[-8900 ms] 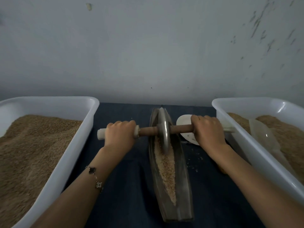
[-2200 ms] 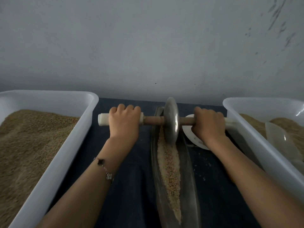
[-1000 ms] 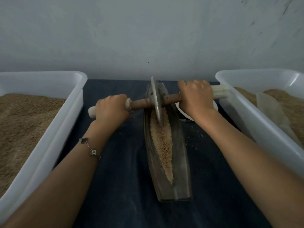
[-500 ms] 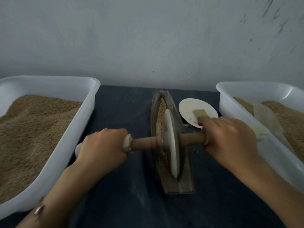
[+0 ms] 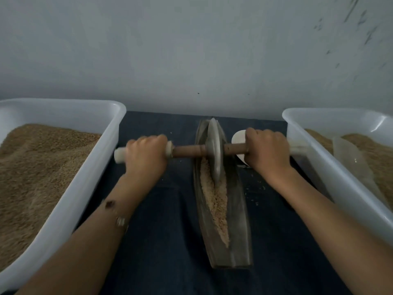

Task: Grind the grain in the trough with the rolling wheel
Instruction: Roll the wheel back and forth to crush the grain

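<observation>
Wheel (image 5: 213,152) stands in the far end of the trough (image 5: 238,220), on the grain (image 5: 214,201). We note left hand (image 5: 146,154) and right hand (image 5: 265,152) gripping its axle. White tubs (image 5: 70,201) of grain flank both arms; a white disc (image 5: 238,137) lies behind the right hand.

The right hand (image 5: 266,153) covers most of a white disc (image 5: 237,137). Both white tubs (image 5: 93,158) run past the frame edges. The bracelet (image 5: 116,211) is blurred, perhaps beaded.
</observation>
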### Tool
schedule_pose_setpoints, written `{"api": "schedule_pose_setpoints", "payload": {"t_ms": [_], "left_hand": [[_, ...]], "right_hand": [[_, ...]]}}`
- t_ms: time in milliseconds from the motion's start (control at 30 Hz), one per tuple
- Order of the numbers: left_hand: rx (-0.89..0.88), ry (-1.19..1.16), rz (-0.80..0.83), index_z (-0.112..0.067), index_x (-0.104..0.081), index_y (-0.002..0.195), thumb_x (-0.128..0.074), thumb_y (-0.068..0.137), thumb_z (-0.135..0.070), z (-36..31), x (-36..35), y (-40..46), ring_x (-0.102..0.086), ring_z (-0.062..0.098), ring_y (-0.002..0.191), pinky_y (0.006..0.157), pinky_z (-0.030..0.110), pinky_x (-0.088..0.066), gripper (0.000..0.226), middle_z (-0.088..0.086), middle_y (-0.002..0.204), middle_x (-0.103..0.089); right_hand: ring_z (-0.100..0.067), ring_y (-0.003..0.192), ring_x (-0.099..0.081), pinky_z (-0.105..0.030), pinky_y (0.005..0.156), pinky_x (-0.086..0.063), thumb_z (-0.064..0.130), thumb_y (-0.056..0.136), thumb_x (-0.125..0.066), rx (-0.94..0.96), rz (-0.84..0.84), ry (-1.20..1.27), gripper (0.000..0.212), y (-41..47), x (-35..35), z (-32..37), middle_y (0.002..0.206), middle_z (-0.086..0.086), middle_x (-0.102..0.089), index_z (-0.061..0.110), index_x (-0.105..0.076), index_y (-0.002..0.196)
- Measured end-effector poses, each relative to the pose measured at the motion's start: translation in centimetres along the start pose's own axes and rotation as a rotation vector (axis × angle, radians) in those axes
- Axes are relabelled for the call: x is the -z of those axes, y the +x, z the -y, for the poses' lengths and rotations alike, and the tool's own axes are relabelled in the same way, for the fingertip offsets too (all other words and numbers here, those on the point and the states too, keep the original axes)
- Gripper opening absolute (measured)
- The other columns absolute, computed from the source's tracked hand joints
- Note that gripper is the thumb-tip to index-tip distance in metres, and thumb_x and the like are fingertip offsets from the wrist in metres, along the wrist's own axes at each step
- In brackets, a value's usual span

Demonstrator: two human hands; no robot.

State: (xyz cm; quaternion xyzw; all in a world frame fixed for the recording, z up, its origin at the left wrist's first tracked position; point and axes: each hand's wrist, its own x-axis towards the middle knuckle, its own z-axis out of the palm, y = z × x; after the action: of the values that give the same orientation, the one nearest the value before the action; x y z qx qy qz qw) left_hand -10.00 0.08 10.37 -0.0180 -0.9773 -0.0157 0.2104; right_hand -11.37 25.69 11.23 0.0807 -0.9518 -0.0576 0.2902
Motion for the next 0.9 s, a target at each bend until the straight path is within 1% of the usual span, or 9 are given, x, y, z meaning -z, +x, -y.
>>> {"api": "schedule_pose_setpoints", "payload": {"t_ms": [67,167,233,367,433,533,667,800,900], "left_hand": [[-0.005,0.048,-0.031,-0.019,-0.047,0.077,-0.059,0.083,-0.018,-0.5,0.2,1.9,-0.058,0.026,0.079,0.066,0.033,-0.027,0.013,0.004,0.084,-0.063],[-0.025,0.106,-0.045,-0.015,-0.056,0.086,-0.057,0.085,-0.016,-1.2,0.8,3.2,-0.058,0.028,0.085,0.068,0.033,-0.026,0.001,0.005,0.088,-0.064],[-0.041,0.146,-0.031,-0.016,-0.054,0.087,-0.058,0.084,-0.015,-1.4,1.3,2.9,-0.057,0.026,0.086,0.069,0.033,-0.027,0.005,0.004,0.089,-0.064],[-0.072,0.183,0.001,-0.019,-0.05,0.088,-0.061,0.081,-0.02,-1.9,2.4,0.5,-0.056,0.023,0.087,0.071,0.032,-0.027,0.014,0.001,0.091,-0.062],[-0.078,0.172,0.039,-0.022,-0.044,0.085,-0.061,0.081,-0.023,-1.7,2.9,-1.1,-0.051,0.02,0.08,0.071,0.031,-0.027,0.017,-0.001,0.089,-0.061],[-0.073,0.096,0.095,-0.026,-0.037,0.077,-0.056,0.083,-0.028,-0.7,3.9,-3.9,-0.041,0.014,0.072,0.069,0.028,-0.028,0.02,-0.009,0.08,-0.054],[-0.051,0.044,0.137,-0.03,-0.034,0.069,-0.053,0.081,-0.032,0.4,6.5,-7.9,-0.037,0.004,0.059,0.05,0.02,-0.017,0.023,-0.013,0.067,-0.045],[-0.04,0.067,0.067,-0.031,-0.036,0.066,-0.056,0.077,-0.034,0.1,8.6,-9.2,-0.029,-0.002,0.052,0.047,0.017,-0.009,0.023,-0.014,0.061,-0.042],[-0.101,0.15,0.057,-0.03,-0.037,0.062,-0.061,0.071,-0.032,-0.3,7.9,-8.3,-0.022,0.002,0.046,0.046,0.02,-0.007,0.026,-0.014,0.055,-0.037]], "right_hand": [[-0.024,0.055,-0.036,-0.031,0.055,-0.021,0.005,0.068,-0.061,-0.043,0.063,-0.003,0.025,1.4,-1.1,-0.3,0.064,-0.007,-0.053,0.015,-0.038,0.072],[-0.023,0.057,-0.036,-0.032,0.056,-0.025,0.006,0.073,-0.056,-0.088,0.087,0.025,0.023,1.7,-2.3,-0.8,0.065,-0.002,-0.047,0.015,-0.036,0.075],[-0.023,0.058,-0.038,-0.032,0.056,-0.025,0.004,0.073,-0.055,-0.093,0.076,0.049,0.021,1.1,-2.6,-0.8,0.068,-0.005,-0.054,0.015,-0.037,0.075],[-0.024,0.058,-0.037,-0.032,0.054,-0.024,0.007,0.076,-0.055,-0.066,0.05,0.092,0.013,-1.3,-1.8,-1.0,0.067,-0.007,-0.056,0.014,-0.043,0.074],[-0.024,0.057,-0.039,-0.032,0.053,-0.025,0.01,0.076,-0.059,-0.028,0.052,0.089,0.012,-2.7,-0.7,-0.9,0.065,-0.006,-0.056,0.013,-0.047,0.073],[-0.02,0.049,-0.032,-0.028,0.05,-0.021,0.003,0.063,-0.07,0.013,-0.04,0.104,0.026,-5.2,2.5,-0.3,0.053,-0.003,-0.048,0.014,-0.046,0.062],[-0.024,0.048,-0.046,-0.026,0.05,-0.025,0.001,0.056,-0.069,0.053,-0.072,0.142,0.019,-9.0,6.6,-0.2,0.055,-0.002,-0.052,0.012,-0.058,0.066],[-0.02,0.046,-0.042,-0.023,0.048,-0.024,0.003,0.053,-0.069,0.04,-0.042,0.15,0.02,-10.8,8.5,-0.9,0.051,0.002,-0.048,0.016,-0.058,0.064],[-0.019,0.044,-0.041,-0.022,0.048,-0.022,0.003,0.048,-0.077,0.032,-0.006,0.155,0.028,-10.4,7.6,-0.8,0.05,0.002,-0.047,0.016,-0.056,0.062]]}}
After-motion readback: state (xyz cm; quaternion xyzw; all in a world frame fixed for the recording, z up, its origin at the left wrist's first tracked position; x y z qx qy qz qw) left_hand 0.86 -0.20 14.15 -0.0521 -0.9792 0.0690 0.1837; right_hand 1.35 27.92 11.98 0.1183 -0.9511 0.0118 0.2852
